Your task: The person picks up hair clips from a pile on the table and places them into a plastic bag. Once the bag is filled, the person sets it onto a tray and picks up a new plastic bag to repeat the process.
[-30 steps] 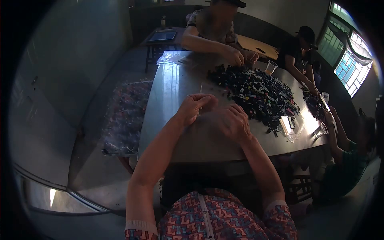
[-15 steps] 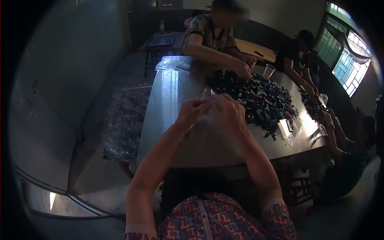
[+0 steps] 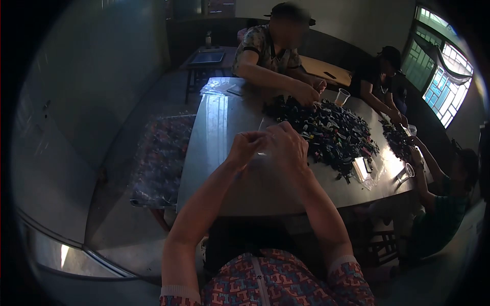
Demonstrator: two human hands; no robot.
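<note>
My left hand point(image 3: 246, 149) and my right hand point(image 3: 287, 147) are held close together over the near part of the metal table point(image 3: 250, 194). The left fingers are bent into a pinch, with the tips pointing at the right hand. My right fingers curl downward, and the back of that hand covers most of what is between them. Something clear and shiny, perhaps thin plastic point(image 3: 262, 152), shows between the two hands; its shape is hard to make out. Just beyond my right hand lies a large heap of small dark pieces point(image 3: 334, 130), with some white and coloured bits among them.
Across the table a person point(image 3: 270, 61) reaches into the heap. Two others work at a smaller dark pile point(image 3: 397, 136) on the right. Clear cups point(image 3: 342, 97), a packet in clear plastic point(image 3: 362, 168) and flat clear bags point(image 3: 217, 86) lie about. A plastic-covered stack point(image 3: 163, 160) stands left.
My hands stay close together and have shifted only slightly; the right fingers have changed their bend. The view has tilted a little. The person opposite still has a hand at the heap.
</note>
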